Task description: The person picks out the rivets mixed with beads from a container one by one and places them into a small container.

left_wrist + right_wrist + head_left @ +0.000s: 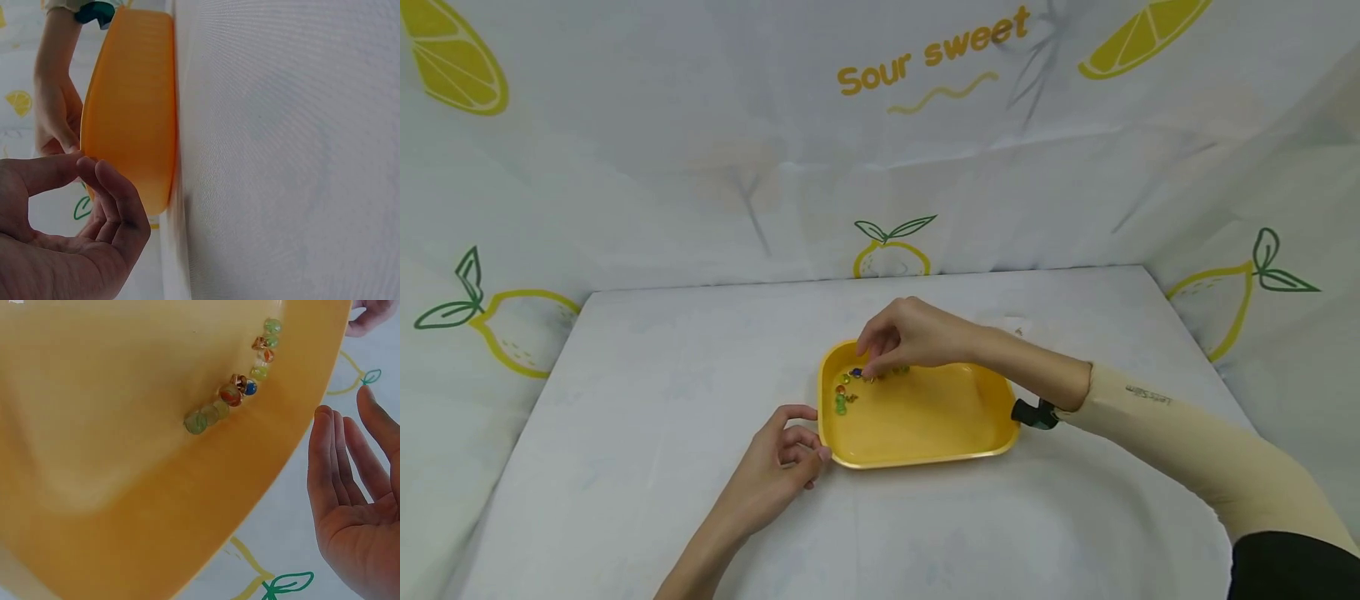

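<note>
A yellow plastic tray lies on the white-covered table. Several small glass marbles, green, orange, yellow and blue, form a curved line along its far left inside edge. At the tray's left side, my left hand holds the rim, thumb tip at the edge and other fingers bent by the outer wall. Above the far left part of the tray is my right hand, fingers pointing down over the marbles. In the right wrist view its fingers are loosely extended, thumb apart, with nothing between them.
White cloth printed with lemons hangs behind the table and at both sides. A dark strap circles my right wrist, below a beige sleeve. Tabletop extends on every side of the tray.
</note>
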### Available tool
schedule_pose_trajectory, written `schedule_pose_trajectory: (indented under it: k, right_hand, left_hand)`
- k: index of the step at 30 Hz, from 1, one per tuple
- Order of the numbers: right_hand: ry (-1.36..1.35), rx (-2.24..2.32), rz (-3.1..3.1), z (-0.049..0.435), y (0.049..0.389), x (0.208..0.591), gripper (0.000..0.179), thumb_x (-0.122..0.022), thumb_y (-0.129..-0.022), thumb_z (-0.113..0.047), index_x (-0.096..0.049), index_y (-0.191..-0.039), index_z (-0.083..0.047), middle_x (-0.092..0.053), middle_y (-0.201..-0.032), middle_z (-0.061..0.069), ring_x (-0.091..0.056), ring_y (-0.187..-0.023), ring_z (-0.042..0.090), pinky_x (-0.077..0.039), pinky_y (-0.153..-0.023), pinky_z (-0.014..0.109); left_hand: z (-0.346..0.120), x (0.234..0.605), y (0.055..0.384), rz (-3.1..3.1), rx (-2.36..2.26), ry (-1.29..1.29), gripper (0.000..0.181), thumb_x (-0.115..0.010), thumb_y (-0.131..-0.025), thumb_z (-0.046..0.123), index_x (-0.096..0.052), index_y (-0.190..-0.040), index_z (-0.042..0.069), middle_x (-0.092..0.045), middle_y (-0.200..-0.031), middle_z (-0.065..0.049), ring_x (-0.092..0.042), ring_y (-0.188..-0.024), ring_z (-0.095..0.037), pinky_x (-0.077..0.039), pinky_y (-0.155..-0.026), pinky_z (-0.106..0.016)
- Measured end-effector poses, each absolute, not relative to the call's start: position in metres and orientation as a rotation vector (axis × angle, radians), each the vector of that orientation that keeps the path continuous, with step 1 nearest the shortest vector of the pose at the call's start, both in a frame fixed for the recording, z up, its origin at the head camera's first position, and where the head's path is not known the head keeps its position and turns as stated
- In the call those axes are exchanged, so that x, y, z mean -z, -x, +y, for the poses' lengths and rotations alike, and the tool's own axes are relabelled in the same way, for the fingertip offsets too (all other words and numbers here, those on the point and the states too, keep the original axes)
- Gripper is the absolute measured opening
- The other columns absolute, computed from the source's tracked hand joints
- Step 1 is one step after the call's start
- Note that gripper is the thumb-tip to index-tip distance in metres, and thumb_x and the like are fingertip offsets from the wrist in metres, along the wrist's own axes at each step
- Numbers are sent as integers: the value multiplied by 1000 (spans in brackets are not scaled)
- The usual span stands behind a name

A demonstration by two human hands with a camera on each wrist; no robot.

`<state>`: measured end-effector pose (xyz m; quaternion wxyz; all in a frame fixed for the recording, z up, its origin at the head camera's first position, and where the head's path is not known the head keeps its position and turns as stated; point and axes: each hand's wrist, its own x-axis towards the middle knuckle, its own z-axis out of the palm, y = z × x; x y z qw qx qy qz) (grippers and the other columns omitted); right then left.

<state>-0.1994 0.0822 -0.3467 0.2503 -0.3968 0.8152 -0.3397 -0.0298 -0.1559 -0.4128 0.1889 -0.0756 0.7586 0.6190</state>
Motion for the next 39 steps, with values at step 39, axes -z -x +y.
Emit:
schedule_pose_trajectory:
  k: [39]
  right_hand:
    - [1035,742,2126,52,200,381,22,-87,-91,-11,-81,-110,-1,-83,-96,7,-71,-79,3,-59,-77,17]
  left_hand:
    - [-157,412,29,2114,-1756,181,51,-74,-97,7,-49,-142,9,-71,-103,-13,-65,-77,-19,-55,-68,-26]
